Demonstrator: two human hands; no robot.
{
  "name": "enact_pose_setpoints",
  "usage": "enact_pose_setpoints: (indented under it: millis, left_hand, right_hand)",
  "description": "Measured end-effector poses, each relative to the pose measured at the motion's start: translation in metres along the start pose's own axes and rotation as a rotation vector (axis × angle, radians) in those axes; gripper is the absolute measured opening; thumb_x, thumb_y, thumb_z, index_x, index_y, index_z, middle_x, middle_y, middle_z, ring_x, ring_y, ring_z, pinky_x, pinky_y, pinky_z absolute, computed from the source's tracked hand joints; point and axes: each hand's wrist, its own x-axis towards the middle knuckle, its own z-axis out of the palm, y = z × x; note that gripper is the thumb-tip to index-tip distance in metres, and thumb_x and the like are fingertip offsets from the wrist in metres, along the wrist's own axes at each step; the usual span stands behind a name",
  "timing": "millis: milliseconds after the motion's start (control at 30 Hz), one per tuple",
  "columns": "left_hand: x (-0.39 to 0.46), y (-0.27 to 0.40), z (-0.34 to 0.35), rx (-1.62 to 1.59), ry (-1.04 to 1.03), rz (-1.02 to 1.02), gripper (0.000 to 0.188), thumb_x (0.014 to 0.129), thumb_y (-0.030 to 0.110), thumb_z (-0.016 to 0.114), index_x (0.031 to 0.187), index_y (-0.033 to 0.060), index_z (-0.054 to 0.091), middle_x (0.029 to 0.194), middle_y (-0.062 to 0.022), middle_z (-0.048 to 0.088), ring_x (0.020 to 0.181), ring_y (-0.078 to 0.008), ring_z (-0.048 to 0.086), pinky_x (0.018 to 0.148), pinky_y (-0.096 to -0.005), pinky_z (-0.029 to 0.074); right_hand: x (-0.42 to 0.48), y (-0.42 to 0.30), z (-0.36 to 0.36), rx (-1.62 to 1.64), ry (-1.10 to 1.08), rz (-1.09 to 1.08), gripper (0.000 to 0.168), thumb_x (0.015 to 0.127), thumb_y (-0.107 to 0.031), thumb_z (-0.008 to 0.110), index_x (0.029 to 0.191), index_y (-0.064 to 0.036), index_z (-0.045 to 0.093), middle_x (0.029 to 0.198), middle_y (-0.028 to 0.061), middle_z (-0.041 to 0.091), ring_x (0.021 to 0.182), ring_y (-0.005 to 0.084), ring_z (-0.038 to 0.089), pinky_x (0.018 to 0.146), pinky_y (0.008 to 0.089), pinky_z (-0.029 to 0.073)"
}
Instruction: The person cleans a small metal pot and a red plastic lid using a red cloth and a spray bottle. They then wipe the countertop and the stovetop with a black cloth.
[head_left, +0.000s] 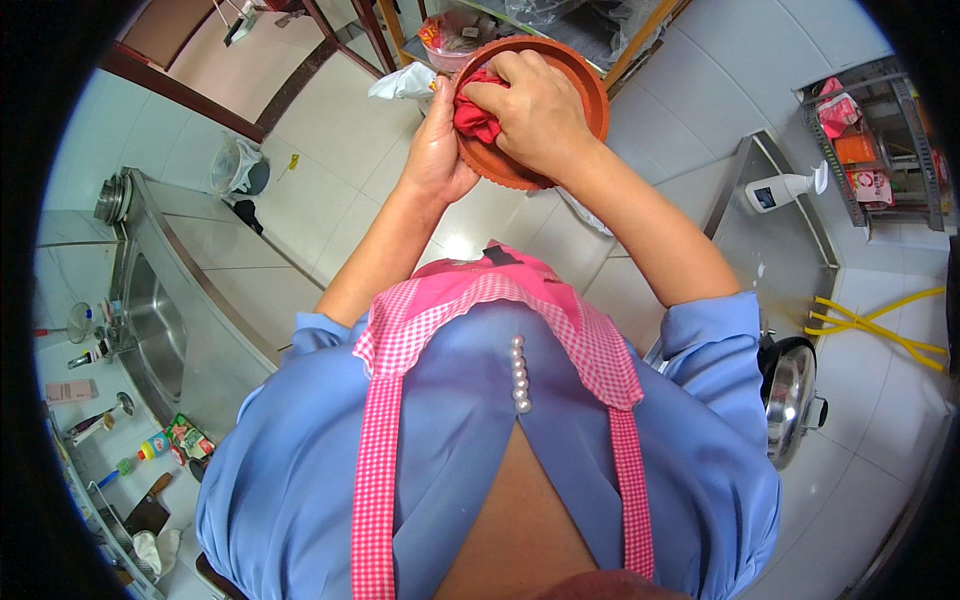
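Up in front of me, a round reddish-brown dish (596, 94) with a scalloped rim is held tilted above the floor. My left hand (441, 146) grips its left edge, thumb up along the rim and palm beneath. Inside the dish, my right hand (536, 109) holds a bunched red cloth (476, 120) against the left part of the inner surface. The fingers of that hand are bent over the cloth and partly hide it. The underside of the dish is out of sight.
A metal counter with a sink (154, 322) runs along the left. On the right, a spray bottle (776, 191) lies on a steel worktop (787, 247), near a lidded pan (791, 405). Shelving with a pink basket (450, 58) stands behind the dish. A lined bin (251, 176) is on the floor.
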Motion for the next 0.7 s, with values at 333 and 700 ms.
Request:
enact_pose_setpoints:
  millis: [333,700]
  left_hand:
    - [0.002,0.007,-0.011,0.110,0.015,-0.006,0.054,0.095,0.047,0.030,0.126,0.0045,0.042,0.122,-0.0115,0.050,0.110,-0.0223,0.051,0.093,-0.0373,0.044]
    - [0.005,0.002,-0.019,0.093,0.076,0.064,0.045,0.095,0.038,0.038,0.126,0.0055,0.041,0.123,-0.0093,0.049,0.113,-0.0209,0.049,0.098,-0.0387,0.040]
  right_hand:
    - [-0.017,-0.003,-0.011,0.150,-0.201,-0.287,0.019,0.062,-0.013,0.063,0.080,-0.011,0.061,0.082,0.0032,0.052,0.076,0.0215,0.050,0.065,0.0337,0.043]
    - [0.012,0.024,-0.001,-0.393,0.037,-0.010,0.009,0.067,-0.018,0.056,0.072,-0.011,0.058,0.075,0.0031,0.050,0.072,0.0206,0.052,0.059,0.0308,0.043]
